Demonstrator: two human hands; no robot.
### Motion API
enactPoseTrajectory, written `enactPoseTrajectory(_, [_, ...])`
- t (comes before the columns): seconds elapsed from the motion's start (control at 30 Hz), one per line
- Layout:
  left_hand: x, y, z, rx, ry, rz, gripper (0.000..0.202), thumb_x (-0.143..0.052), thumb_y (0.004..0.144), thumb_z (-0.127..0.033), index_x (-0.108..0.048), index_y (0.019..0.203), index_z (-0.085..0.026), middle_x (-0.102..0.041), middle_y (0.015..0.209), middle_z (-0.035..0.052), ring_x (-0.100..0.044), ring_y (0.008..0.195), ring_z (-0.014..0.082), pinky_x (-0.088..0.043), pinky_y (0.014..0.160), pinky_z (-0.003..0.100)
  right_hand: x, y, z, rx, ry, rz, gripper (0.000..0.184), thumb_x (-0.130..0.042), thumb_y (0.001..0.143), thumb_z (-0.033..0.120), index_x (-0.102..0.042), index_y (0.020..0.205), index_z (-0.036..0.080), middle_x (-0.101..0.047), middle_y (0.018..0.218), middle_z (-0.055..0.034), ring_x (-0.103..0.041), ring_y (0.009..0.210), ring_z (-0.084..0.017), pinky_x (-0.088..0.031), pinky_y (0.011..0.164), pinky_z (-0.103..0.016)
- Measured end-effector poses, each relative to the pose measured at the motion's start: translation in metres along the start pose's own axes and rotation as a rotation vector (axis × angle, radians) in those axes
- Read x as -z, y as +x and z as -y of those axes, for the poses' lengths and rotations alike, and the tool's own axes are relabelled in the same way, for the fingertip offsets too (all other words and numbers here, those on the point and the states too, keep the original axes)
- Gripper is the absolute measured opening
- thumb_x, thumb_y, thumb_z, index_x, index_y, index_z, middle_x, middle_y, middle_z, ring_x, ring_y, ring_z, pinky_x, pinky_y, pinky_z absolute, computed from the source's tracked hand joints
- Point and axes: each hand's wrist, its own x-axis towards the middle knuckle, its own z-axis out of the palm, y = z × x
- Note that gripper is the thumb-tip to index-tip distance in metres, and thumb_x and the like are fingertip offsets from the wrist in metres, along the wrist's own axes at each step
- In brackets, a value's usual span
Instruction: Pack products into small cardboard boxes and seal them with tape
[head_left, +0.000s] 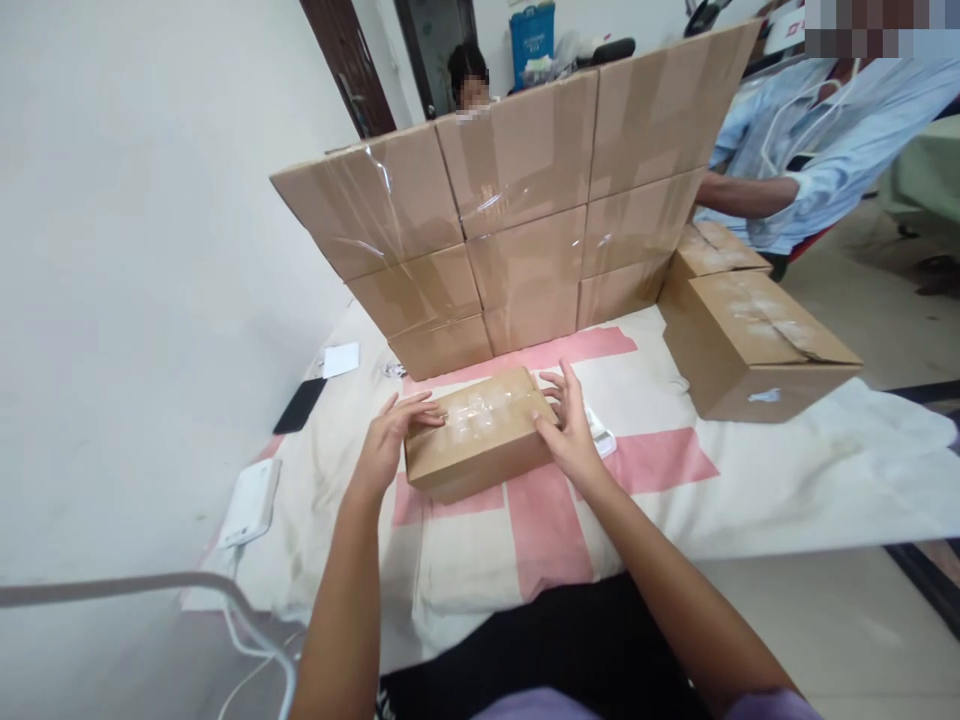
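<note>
On the cloth: taped box, handled at both ends

Grip. At the left end of the taped box, the left hand has fingers spread loosely, fingertips on the top. At its right end, the right hand sets the thumb near the front corner, fingers around the far side; whether they press firmly cannot be told. The taped box appears to rest on the cloth.

Surroundings. Just beside its right end lies a white item, partly hidden by the right hand. Pink strips run in front of it and beyond it. Beyond it rise the stacked boxes; well to its right stand two more boxes, near a person in a light-blue sleeve.

Cautions.
- Uneven pressure could swivel the taped box; the creased cloth may drag with it.
- Fingertips may slip on the glossy tape.
- A shift to the right could bump or trap the white item.
- A hard push away could jar the stacked boxes.

Markings. No brand is legible on the taped box. Beyond the stacked boxes, a blue bin carries white writing, too small to read.
</note>
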Motion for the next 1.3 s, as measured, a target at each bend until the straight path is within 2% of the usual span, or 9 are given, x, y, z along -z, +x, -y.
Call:
enactPoseTrajectory(0.07, [-0.001,-0.013,-0.029,0.006,0.256,0.138,0.05,-0.04,0.101,-0.061,-0.072,0.12,-0.029,-0.077,0.119,0.0056,-0.057,0.136,0.0302,-0.01,0.128,0.061,-0.005,0.001,0.005,-0.017,-0.01,-0.015,0.076,-0.06,0.085,0.025,-0.032,0.155,0.032,-0.05,0.143,-0.009,-0.054,0.122,-0.022,-0.051,0.103,-0.042])
enactPoseTrajectory(0.13, [-0.013,-0.023,-0.055,-0.022,0.496,0.207,0.05,-0.057,0.096,-0.058,-0.063,0.138,-0.031,-0.066,0.138,0.0096,-0.056,0.135,0.0332,-0.023,0.124,0.064,-0.009,-0.001,0.011,-0.017,-0.039,-0.045,0.07,-0.058,0.083,0.023,-0.04,0.15,0.029,-0.053,0.141,-0.0098,-0.053,0.126,-0.023,-0.049,0.106,-0.042])
enactPoseTrajectory(0.23, [-0.034,-0.028,-0.07,-0.065,0.668,0.161,0.043,-0.061,0.095,-0.044,-0.066,0.134,-0.028,-0.06,0.141,0.0141,-0.053,0.137,0.0368,-0.04,0.114,0.06,0.0,-0.005,0.021,-0.067,-0.031,-0.061,0.059,-0.056,0.085,0.027,-0.047,0.143,0.027,-0.059,0.136,-0.0096,-0.056,0.126,-0.024,-0.047,0.108,-0.043])
enactPoseTrajectory(0.47, [-0.023,-0.005,-0.044,-0.055,0.685,0.169,0.033,-0.055,0.098,-0.031,-0.065,0.129,-0.026,-0.059,0.146,0.0088,-0.051,0.14,0.0359,-0.04,0.116,0.062,0.095,-0.007,0.011,-0.351,-0.259,-0.185,0.027,-0.059,0.082,0.045,-0.073,0.091,0.024,-0.069,0.115,-0.0071,-0.058,0.12,-0.028,-0.042,0.106,-0.04])
enactPoseTrajectory(0.6, [-0.069,-0.013,-0.074,-0.107,0.744,-0.064,0.026,-0.05,0.095,-0.023,-0.068,0.113,-0.019,-0.053,0.153,0.0149,-0.03,0.154,0.0434,-0.027,0.123,0.071,0.125,0.001,-0.008,-0.639,-0.234,-0.034,0.027,-0.062,0.076,0.046,-0.074,0.075,0.022,-0.074,0.101,-0.0078,-0.062,0.106,-0.028,-0.046,0.093,-0.036])
enactPoseTrajectory(0.73, [-0.158,-0.01,-0.092,-0.512,0.467,0.172,0.048,-0.054,0.096,-0.034,-0.055,0.139,-0.011,-0.043,0.161,0.0187,-0.032,0.155,0.0335,-0.04,0.122,0.048,0.127,0.013,-0.011,-0.716,-0.188,0.055,0.033,-0.066,0.072,0.052,-0.073,0.073,0.02,-0.073,0.081,-0.0065,-0.063,0.081,-0.023,-0.046,0.072,-0.032])
enactPoseTrajectory(0.87, [-0.219,0.016,-0.064,-0.379,0.366,0.229,0.073,-0.057,0.094,-0.04,-0.035,0.156,-0.009,-0.043,0.161,0.0191,-0.031,0.155,0.0344,-0.03,0.126,0.051,0.119,0.022,-0.003,-0.774,-0.183,0.119,0.035,-0.068,0.069,0.054,-0.071,0.072,0.019,-0.075,0.083,-0.0082,-0.063,0.079,-0.021,-0.044,0.069,-0.031])
enactPoseTrajectory(1.1, [-0.247,0.018,-0.029,-0.186,0.176,0.126,0.097,-0.077,0.079,-0.047,-0.029,0.16,-0.02,-0.012,0.172,0.0209,-0.023,0.156,0.0427,-0.037,0.119,0.058,0.103,0.023,0.004,-0.774,-0.232,0.152,0.022,-0.071,0.062,0.04,-0.068,0.061,0.018,-0.07,0.071,-0.0053,-0.057,0.071,-0.019,-0.04,0.067,-0.031])
enactPoseTrajectory(1.3, [-0.248,0.02,-0.032,-0.044,0.118,0.116,0.107,-0.08,0.073,-0.048,-0.024,0.161,-0.021,-0.018,0.166,0.0273,-0.037,0.147,0.0448,-0.044,0.111,0.059,0.087,0.014,0.008,-0.604,-0.275,0.003,0.025,-0.075,0.064,0.045,-0.065,0.062,0.022,-0.063,0.072,-0.0016,-0.056,0.076,-0.019,-0.043,0.073,-0.032])
